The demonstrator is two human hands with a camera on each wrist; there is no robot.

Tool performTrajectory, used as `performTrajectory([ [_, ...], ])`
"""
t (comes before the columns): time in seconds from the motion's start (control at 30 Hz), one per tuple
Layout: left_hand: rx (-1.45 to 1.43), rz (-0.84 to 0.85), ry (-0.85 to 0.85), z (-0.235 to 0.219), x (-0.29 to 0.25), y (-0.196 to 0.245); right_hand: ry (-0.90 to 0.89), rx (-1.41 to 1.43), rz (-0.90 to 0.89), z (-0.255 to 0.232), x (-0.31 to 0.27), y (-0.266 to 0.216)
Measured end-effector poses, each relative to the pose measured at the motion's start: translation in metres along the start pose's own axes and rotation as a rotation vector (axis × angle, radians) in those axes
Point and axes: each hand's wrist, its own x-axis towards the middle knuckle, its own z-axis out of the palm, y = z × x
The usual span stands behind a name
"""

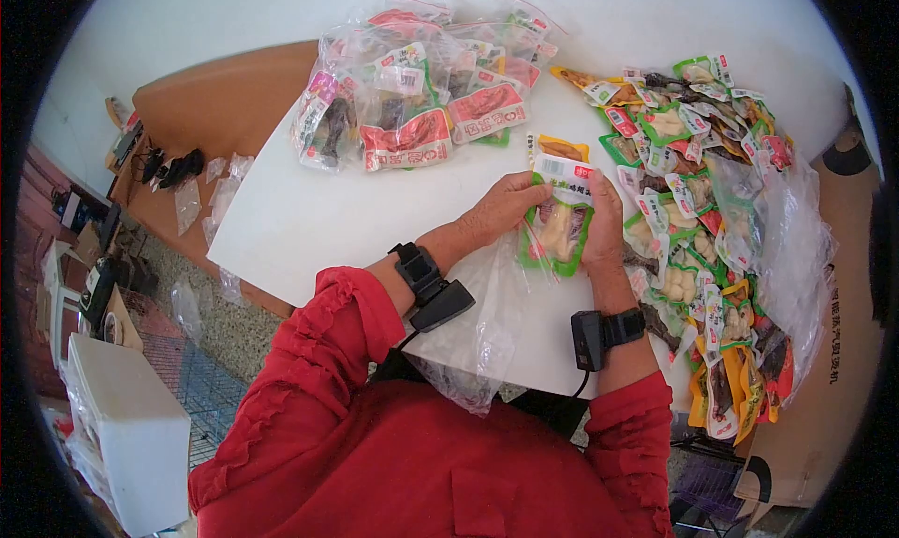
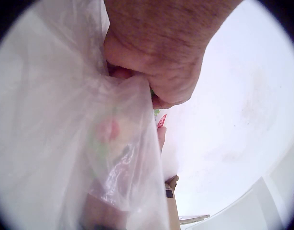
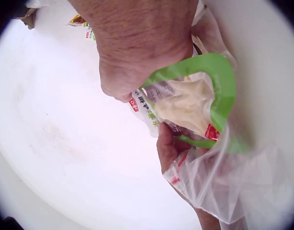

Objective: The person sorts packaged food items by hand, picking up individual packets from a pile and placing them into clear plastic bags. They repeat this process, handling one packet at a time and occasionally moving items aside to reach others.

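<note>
A sealed food pack with a green border, white label and pale pieces behind a clear window is held upright over the white table. My left hand grips its left side, thumb across the label, together with the rim of a clear zip bag that hangs down below. From the other side, my right hand holds the pack's right edge. The right wrist view shows the bag's red-marked rim overlapping the pack's lower end. In the left wrist view, bag film covers much of the pack.
Filled clear bags of food packs stand at the back of the white table. Along the right lies a heap of loose food packs, with crumpled clear plastic over its edge. A cardboard box stands beyond.
</note>
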Motion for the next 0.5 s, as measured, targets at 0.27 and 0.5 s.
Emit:
performTrajectory([
  [0.27, 0.002, 0.013, -0.016, 0.0006, 0.0000, 0.0004, 0.014, -0.019, -0.031, 0.0024, -0.0012, -0.0023],
  [0.5, 0.067, -0.020, -0.023, -0.0013, -0.0015, 0.0029, 0.004, 0.024, 0.012, 0.0004, -0.0003, -0.0011],
])
